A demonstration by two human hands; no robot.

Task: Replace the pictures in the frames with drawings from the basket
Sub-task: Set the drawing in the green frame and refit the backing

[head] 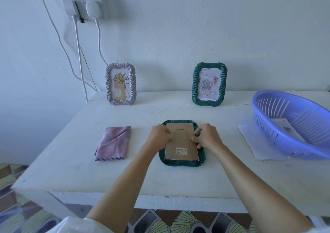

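A dark green frame [182, 163] lies face down on the white table [71, 154], its brown cardboard back [181, 143] up. My left hand [159, 136] rests on the left edge of the back, fingers curled at the frame's side. My right hand [207, 136] sits on the right edge, fingertips pressing on the back and frame rim. A silver frame [121, 83] with a printed plant picture stands at the back left. A second green frame [209, 84] holding a rose drawing stands at the back right. The purple basket [292, 124] at the right holds a paper drawing [285, 128].
A folded pink cloth [114, 143] lies left of the flat frame. A white sheet [257, 143] lies partly under the basket. Wall sockets with plugs [84, 6] and hanging cables [80, 63] are at the upper left. The table's front edge is close to me, patterned floor below.
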